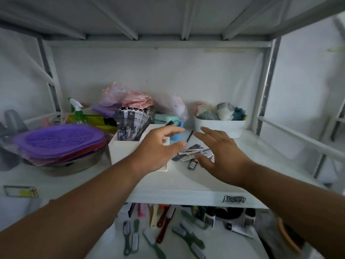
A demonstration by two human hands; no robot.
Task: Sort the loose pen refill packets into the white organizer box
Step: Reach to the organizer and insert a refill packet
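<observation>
White shelf carries white organizer box, loose refill packets under right fingertips, purple plates, white tub.

head: single wide-angle view from the person's head | faces forward and slightly down into a white shelf | close, at arm's reach | lower shelf shows at bottom edge | no second view
</observation>
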